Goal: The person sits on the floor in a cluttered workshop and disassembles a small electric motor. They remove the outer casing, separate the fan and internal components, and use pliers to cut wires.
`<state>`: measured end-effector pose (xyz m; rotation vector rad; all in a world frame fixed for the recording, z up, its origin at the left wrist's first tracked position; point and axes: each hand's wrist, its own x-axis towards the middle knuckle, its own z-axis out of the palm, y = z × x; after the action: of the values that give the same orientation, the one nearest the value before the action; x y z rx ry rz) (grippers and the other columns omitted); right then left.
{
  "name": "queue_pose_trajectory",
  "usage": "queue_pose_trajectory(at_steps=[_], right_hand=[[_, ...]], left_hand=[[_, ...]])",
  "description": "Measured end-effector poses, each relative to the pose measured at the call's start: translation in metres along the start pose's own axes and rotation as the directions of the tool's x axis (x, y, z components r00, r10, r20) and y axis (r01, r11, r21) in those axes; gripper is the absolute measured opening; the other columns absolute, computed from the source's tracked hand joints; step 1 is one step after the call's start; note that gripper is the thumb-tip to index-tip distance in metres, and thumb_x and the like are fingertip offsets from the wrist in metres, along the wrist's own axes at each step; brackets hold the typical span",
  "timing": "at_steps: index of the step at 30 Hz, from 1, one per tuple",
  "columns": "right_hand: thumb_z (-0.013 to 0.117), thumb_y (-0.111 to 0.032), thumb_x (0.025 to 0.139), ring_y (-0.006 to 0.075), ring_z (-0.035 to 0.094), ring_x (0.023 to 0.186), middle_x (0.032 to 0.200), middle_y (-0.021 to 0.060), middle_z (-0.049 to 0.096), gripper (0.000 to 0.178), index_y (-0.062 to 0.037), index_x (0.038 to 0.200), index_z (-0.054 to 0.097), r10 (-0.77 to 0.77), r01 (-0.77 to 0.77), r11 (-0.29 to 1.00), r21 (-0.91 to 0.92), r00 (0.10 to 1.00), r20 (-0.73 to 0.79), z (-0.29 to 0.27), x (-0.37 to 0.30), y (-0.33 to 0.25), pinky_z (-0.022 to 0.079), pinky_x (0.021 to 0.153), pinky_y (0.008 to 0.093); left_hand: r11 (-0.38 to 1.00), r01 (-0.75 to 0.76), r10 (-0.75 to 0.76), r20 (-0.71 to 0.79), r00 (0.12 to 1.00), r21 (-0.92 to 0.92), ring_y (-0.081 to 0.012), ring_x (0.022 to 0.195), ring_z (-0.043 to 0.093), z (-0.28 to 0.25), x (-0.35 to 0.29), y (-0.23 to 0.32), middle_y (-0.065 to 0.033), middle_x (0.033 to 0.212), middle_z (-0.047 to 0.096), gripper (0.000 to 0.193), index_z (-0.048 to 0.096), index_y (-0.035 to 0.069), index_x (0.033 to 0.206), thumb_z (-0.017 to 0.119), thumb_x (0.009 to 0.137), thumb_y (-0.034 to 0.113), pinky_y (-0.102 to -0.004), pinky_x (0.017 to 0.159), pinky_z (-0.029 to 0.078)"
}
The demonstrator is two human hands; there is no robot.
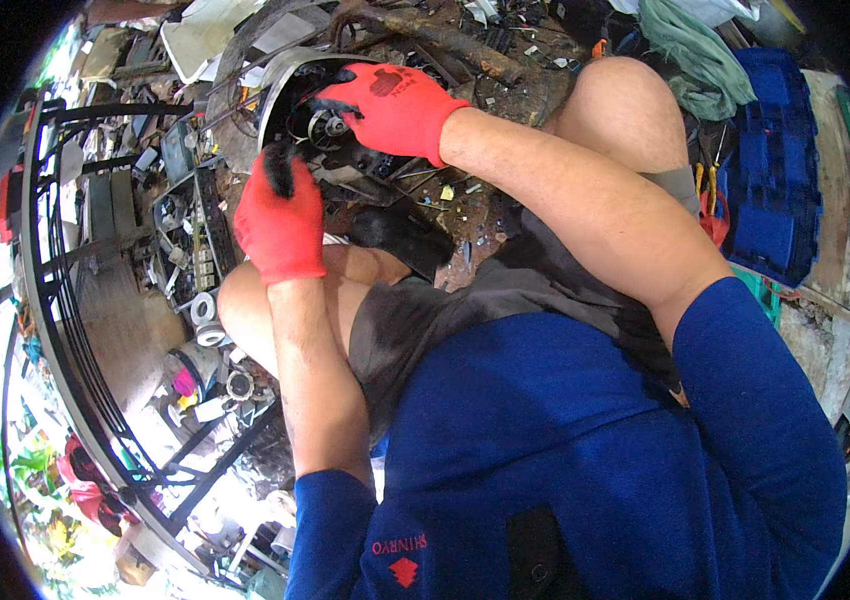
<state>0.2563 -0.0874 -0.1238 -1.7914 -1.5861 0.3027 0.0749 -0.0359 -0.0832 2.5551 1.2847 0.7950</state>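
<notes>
Item one: a round housing (272,92) with a pale, curved rim and a dark inside, beyond the knees and a little left of the middle. We find no clear long axis; it reads as near circular, its near side partly hidden by gloves and clutter.

Item two: a small shiny hub (326,128), set within the housing. Which way its axle points, we cannot make out.

Item three: the right hand (385,108), red glove, reaching in from the right across the body. Its fingers are bent, dark tips over the housing's inside, just above the hub. Whether they pinch a part or only rest there, we cannot make out.

Item four: the left hand (280,212), red glove, pointing away from the body, just below the rim's near left end. The fingers are curled; what they grip, if anything, is hidden from us.

Governing relation, in our judgement: the hub lies between the two hands, ahead and to the right of the left, just beside the right fingertips. The right hand is nearer the hub, the left nearer the rim's near end.
</notes>
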Motion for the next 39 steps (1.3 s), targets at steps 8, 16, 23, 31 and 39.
queue_pose_trajectory(at_steps=[8, 16, 23, 31, 39], right_hand=[[0.059, -0.02, 0.085, 0.0334, 0.062, 0.105, 0.117, 0.0112, 0.063, 0.037, -0.0182, 0.121, 0.065, -0.075, 0.076, 0.997, 0.031, 0.996, -0.044, -0.005, 0.008, -0.002, 0.051, 0.091, 0.0434], [0.06, -0.017, 0.084, 0.0329, 0.063, 0.099, 0.115, 0.0128, 0.061, 0.042, -0.0162, 0.126, 0.061, -0.178, 0.185, 0.972, -0.148, 0.982, 0.06, -0.005, 0.004, -0.02, 0.053, 0.083, 0.0437], [0.06, -0.016, 0.083, 0.0336, 0.062, 0.102, 0.115, 0.0144, 0.06, 0.044, -0.0144, 0.127, 0.06, -0.168, 0.176, 0.977, -0.12, 0.983, 0.068, 0.0, 0.003, -0.02, 0.052, 0.085, 0.0431], [0.059, -0.017, 0.086, 0.0342, 0.062, 0.104, 0.118, 0.0139, 0.062, 0.042, -0.0171, 0.128, 0.059, -0.207, 0.203, 0.974, -0.102, 0.978, -0.024, -0.002, 0.002, -0.02, 0.052, 0.088, 0.0411], [0.054, -0.011, 0.082, 0.0365, 0.057, 0.115, 0.128, 0.0187, 0.059, 0.048, -0.0095, 0.13, 0.056, -0.284, 0.281, 0.95, 0.139, 0.959, 0.001, -0.001, -0.013, -0.022, 0.046, 0.1, 0.0426]], left_hand=[[0.993, 0.075, -0.084, -0.109, 0.99, -0.088, -0.0207, 0.081, 0.07, -0.014, -0.005, -0.016, -0.0132, 0.089, 0.073, 0.025, 0.068, 0.003, 0.107, 0.068, 0.087, 0.017, -0.0339, 0.074, 0.053], [0.666, 0.239, -0.412, -0.081, 0.908, -0.706, -0.0155, 0.073, 0.066, -0.008, 0.007, -0.046, -0.0074, 0.088, 0.07, 0.024, 0.068, -0.003, 0.105, 0.069, 0.09, 0.016, -0.0291, 0.067, 0.053], [0.39, 0.42, -0.447, 0.231, 0.864, -0.819, -0.0205, 0.074, 0.068, -0.013, 0.005, -0.044, -0.0109, 0.092, 0.069, 0.025, 0.067, -0.002, 0.106, 0.064, 0.094, 0.02, -0.0315, 0.063, 0.057], [0.031, 0.46, -0.413, 0.408, 0.815, -0.888, -0.0212, 0.073, 0.07, -0.01, 0.002, -0.05, -0.0134, 0.093, 0.071, 0.026, 0.065, -0.002, 0.105, 0.063, 0.095, 0.022, -0.0291, 0.061, 0.055], [0.077, 0.443, -0.349, 0.392, 0.851, -0.893, -0.0162, 0.075, 0.066, -0.008, -0.005, -0.035, -0.0101, 0.09, 0.071, 0.025, 0.068, -0.001, 0.107, 0.058, 0.098, 0.02, -0.0279, 0.066, 0.055]])
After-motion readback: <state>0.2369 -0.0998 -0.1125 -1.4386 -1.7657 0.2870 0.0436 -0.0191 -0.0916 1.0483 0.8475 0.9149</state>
